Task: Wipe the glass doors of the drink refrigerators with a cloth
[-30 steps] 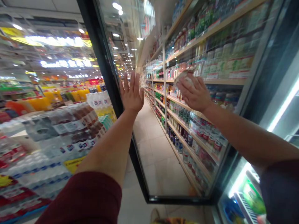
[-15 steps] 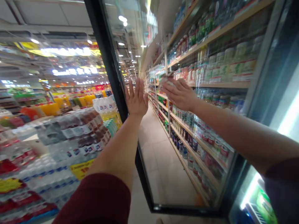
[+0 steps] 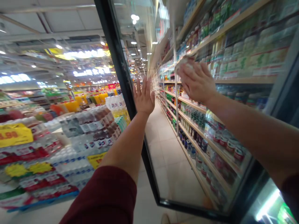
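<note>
An open glass cooler door (image 3: pixel 163 149) with a black frame swings out in front of me. My left hand (image 3: pixel 144 98) lies flat on the glass near the frame edge, fingers stretched up and apart. Higher on the pane, my right hand (image 3: pixel 197 81) presses a pale crumpled cloth (image 3: pixel 184 61) against the glass, with the fingers spread over the cloth. Both arms wear dark red sleeves.
Stacked packs of bottled water and drinks (image 3: pixel 77 137) with yellow price tags fill the left. The glass shows shelves of bottles and cans (image 3: pixel 210 140) along a tiled aisle (image 3: pixel 168 161). The lit cooler interior (image 3: pixel 268 205) sits at bottom right.
My right hand with the cloth moved left across the glass, then back right and up. My left hand stayed flat on the door, and the view shifted left.
</note>
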### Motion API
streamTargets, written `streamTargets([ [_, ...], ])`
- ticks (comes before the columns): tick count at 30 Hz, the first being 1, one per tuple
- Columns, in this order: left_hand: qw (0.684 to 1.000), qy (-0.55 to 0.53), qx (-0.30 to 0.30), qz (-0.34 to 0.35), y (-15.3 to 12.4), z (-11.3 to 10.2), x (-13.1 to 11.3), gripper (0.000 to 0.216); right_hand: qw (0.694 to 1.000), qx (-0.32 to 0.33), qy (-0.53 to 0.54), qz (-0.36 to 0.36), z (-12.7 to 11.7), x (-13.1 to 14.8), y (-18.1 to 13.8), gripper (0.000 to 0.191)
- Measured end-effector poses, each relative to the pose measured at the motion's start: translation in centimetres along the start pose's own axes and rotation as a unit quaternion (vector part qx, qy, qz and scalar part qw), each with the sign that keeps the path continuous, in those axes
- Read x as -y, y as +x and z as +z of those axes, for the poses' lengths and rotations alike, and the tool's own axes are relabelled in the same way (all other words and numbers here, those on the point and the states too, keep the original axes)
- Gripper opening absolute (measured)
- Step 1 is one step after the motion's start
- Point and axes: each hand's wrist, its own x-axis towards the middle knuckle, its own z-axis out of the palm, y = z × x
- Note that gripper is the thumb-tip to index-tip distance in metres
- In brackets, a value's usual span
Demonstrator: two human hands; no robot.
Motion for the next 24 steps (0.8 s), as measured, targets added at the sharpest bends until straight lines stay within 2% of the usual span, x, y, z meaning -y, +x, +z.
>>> streamTargets([
  [2,1.0,0.001,0.005,-0.002,0.1,0.0,0.0,0.075,0.992,-0.083,-0.042,0.088,0.2,0.0,0.0,0.059],
  [3,1.0,0.0,0.009,-0.005,0.2,0.1,0.1,0.075,0.99,-0.094,-0.052,0.095,0.3,-0.1,0.0,0.059],
  [4,1.0,-0.001,0.012,-0.009,0.2,0.1,0.0,0.074,0.993,-0.079,-0.052,0.068,0.4,-0.2,-0.1,0.059],
  [6,1.0,-0.003,0.016,-0.017,0.3,0.1,0.0,0.072,0.998,0.005,-0.031,-0.057,0.7,-0.5,-0.5,0.055],
  [8,1.0,0.002,0.011,-0.019,0.2,0.3,0.1,0.071,0.981,0.087,-0.003,-0.172,1.1,-0.8,-0.9,0.051],
  [9,1.0,0.007,0.005,-0.016,0.2,0.4,0.1,0.071,0.976,0.101,0.007,-0.192,1.2,-0.9,-1.1,0.051],
  [10,1.0,0.014,-0.002,-0.01,0.2,0.5,0.3,0.071,0.98,0.088,0.011,-0.18,1.4,-0.8,-1.2,0.051],
  [12,1.0,0.025,-0.012,0.004,0.1,0.8,0.5,0.072,0.996,0.003,0.003,-0.086,1.7,-0.7,-1.4,0.053],
  [14,0.999,0.03,-0.014,0.015,0.0,1.1,0.9,0.074,0.997,-0.074,-0.014,0.0,1.7,-0.4,-1.4,0.055],
  [15,0.999,0.029,-0.013,0.019,0.1,1.2,1.0,0.075,0.996,-0.084,-0.021,0.008,1.6,-0.4,-1.5,0.055],
  [17,0.999,0.019,-0.013,0.023,0.1,1.5,1.3,0.078,0.997,-0.041,-0.034,-0.063,1.4,-0.3,-1.7,0.052],
  [19,1.0,0.002,-0.014,0.019,0.3,1.6,1.4,0.08,0.983,0.034,-0.04,-0.175,1.3,-0.3,-1.9,0.049],
  [20,1.0,-0.007,-0.014,0.014,0.3,1.6,1.4,0.08,0.976,0.055,-0.044,-0.208,1.4,-0.2,-2.1,0.048],
  [21,1.0,-0.014,-0.011,0.009,0.4,1.6,1.3,0.08,0.974,0.056,-0.048,-0.215,1.5,-0.1,-2.2,0.048],
  [22,1.0,-0.018,-0.007,0.003,0.4,1.5,1.2,0.079,0.979,0.034,-0.054,-0.191,1.7,0.0,-2.2,0.049],
  [24,1.0,-0.014,0.008,-0.009,0.5,1.3,0.7,0.076,0.993,-0.05,-0.07,-0.082,2.1,0.3,-2.2,0.052],
])
